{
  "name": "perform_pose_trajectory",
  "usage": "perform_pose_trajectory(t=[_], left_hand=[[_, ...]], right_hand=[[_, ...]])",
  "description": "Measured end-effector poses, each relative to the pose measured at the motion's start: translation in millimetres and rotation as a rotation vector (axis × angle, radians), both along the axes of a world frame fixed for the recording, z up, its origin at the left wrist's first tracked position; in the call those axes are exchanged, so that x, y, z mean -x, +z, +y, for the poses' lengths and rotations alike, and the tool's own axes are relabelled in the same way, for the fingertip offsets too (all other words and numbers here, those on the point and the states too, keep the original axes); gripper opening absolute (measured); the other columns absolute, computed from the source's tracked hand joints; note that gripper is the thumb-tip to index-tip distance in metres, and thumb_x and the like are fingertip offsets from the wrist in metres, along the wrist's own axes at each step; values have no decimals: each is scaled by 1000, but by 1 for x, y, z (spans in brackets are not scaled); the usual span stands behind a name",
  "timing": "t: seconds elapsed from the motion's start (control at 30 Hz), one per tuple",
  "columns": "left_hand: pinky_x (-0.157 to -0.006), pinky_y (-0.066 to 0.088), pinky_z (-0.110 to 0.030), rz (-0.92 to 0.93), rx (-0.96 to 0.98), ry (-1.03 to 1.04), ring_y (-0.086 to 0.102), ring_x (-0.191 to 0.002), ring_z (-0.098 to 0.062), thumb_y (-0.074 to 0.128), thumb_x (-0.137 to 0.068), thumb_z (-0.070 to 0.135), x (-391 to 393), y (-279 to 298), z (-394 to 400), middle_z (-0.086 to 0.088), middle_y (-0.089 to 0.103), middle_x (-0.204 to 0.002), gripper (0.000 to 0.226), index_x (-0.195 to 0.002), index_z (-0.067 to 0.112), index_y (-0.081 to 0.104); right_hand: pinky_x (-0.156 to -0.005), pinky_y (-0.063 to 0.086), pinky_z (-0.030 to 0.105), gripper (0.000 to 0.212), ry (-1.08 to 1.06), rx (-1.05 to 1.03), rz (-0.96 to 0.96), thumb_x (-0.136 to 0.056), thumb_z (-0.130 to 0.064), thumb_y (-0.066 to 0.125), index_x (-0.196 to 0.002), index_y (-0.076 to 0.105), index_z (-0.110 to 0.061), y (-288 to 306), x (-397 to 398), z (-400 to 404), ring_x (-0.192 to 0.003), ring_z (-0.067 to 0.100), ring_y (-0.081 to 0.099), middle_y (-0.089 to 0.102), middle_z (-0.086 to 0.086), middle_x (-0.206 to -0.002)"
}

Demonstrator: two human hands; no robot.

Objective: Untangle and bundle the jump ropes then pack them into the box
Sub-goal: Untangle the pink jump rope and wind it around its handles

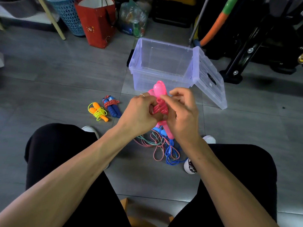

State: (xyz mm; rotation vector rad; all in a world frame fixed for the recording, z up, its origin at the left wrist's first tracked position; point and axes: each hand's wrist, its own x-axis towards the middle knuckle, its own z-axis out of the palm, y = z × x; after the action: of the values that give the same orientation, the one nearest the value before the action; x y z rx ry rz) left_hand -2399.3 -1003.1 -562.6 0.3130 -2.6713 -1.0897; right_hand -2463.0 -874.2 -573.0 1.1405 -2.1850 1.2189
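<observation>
Two bare hands at frame centre work one pink jump rope: the left hand is curled tight round its coiled plastic cord, the right hand pinches the cord from the other side w/ fingers bent, thumb on top. Its glossy pink handles stick up above & below the hands. Two finished bundles lie on the grey tile floor at centre left: an orange-handled rope w/ neon yellow cord, and just beside it a blue-handled rope wrapped in red-white braided cord. A loose tangle of ropes – braided red-white, green-white & smooth blue – sits below the hands, between two shoes. One clear plastic box, upper centre, rectangular, holds nothing visible; its lid leans against the right side
</observation>
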Motion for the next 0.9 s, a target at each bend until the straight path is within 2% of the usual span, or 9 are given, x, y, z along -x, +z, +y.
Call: perform_pose_trajectory(t=[0.13, 0.27, 0.33, 0.4, 0.5, 0.6, 0.73, 0.83, 0.9], left_hand=[[-57, 29, -19, 37, -83, 0, 41, -62, -7, 75, -80, 16, -4, -1, -1, 0, 47, -69, 23, -72, 12, 54], [-61, 33, -14, 5, -50, -47, 43, -66, -7, 65, -84, 7, -7, -2, -7, -3, 51, -77, 5, -85, 4, 62], [-62, 35, -21, 49, 47, -64, 42, -66, -13, 59, -80, 9, -7, -4, -7, -5, 50, -77, 9, -84, 1, 62], [-64, 42, -35, 95, 145, -48, 48, -67, -22, 54, -78, 13, -8, -6, -6, -7, 51, -78, 15, -83, 1, 62], [-53, 48, -43, 158, 284, 11, 53, -60, -34, 44, -84, 23, -10, -8, -3, -8, 51, -82, 27, -84, 4, 63], [-40, 43, -38, 197, 402, 50, 48, -46, -35, 44, -84, 21, -11, -7, 3, -11, 52, -80, 26, -78, 4, 62], [-38, 33, -27, 211, 455, 57, 46, -42, -30, 50, -80, 19, -11, -6, 4, -10, 53, -77, 19, -74, 6, 63], [-37, 33, -26, 216, 458, 32, 47, -42, -29, 52, -80, 21, -10, -5, 5, -10, 54, -76, 20, -74, 7, 65], [-36, 37, -27, 235, 448, 40, 48, -43, -29, 52, -82, 22, -9, -6, 7, -11, 55, -76, 23, -76, 6, 66]], right_hand=[[-62, 49, 32, 21, 23, -102, 9, -86, 6, 62, -103, 72, 0, -4, 7, 3, -75, 18, 52, 52, 17, -94], [-61, 46, 28, 16, 45, -169, -22, -87, -2, 66, -102, 71, 0, -6, 10, 2, -75, 11, 47, 51, 12, -96], [-64, 44, 26, 17, 70, -207, -63, -87, -2, 64, -103, 70, 1, -6, 11, 3, -76, 8, 44, 51, 10, -97], [-69, 46, 29, 18, 91, -273, -169, -90, -6, 55, -103, 66, 0, -2, 10, 4, -79, 11, 47, 52, 7, -100], [-74, 46, 31, 24, 112, -380, -231, -90, -8, 45, -108, 60, -4, 6, 8, 6, -87, 20, 52, 54, 6, -104], [-75, 43, 30, 25, 116, -433, -242, -89, -5, 47, -111, 58, -3, 12, 10, 6, -86, 19, 49, 51, 8, -108], [-72, 48, 36, 25, 118, -400, -312, -93, -28, 50, -105, 60, -10, 14, 15, 5, -75, 14, 46, 45, 1, -103], [-76, 49, 37, 12, 110, -456, -288, -90, -14, 60, -99, 65, -8, 11, 18, 7, -75, 9, 47, 43, 3, -104], [-79, 44, 26, 11, 107, -417, -290, -88, -11, 65, -98, 69, -10, 12, 19, 8, -74, -3, 46, 39, 0, -102]])
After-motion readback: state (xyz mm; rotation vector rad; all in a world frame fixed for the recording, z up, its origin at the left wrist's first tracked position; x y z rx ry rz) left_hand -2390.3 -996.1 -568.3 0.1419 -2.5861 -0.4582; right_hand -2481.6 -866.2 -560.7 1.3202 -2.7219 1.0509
